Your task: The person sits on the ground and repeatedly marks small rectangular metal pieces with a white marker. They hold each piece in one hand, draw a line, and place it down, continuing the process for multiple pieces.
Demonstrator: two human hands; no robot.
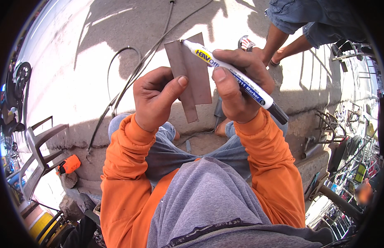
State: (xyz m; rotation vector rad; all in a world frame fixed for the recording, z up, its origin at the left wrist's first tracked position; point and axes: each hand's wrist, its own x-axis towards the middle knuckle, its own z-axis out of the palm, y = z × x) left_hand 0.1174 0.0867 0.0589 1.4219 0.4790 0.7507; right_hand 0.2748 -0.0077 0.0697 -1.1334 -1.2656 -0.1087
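bright sunlight is glaring off rough grey concrete ground; dark shadows are crossing it; outer edges are warping.

Left forearm: up from below, leaning slightly right, orange-sleeved, cloth bunched toward the wrist. Left grip: closed in a pinch. Left thumb slants up and right, pressing, nail showing; left fingers curl behind, tips hidden.

Right forearm: up from below, leaning left, orange-sleeved, creased. Right grip: closed as for writing, about level with the left, the two apart. Right thumb points up, nail visible; right fingers bend over from the far side, index tip near thumb tip.

Torso grey-clad; legs bent, knees spread.
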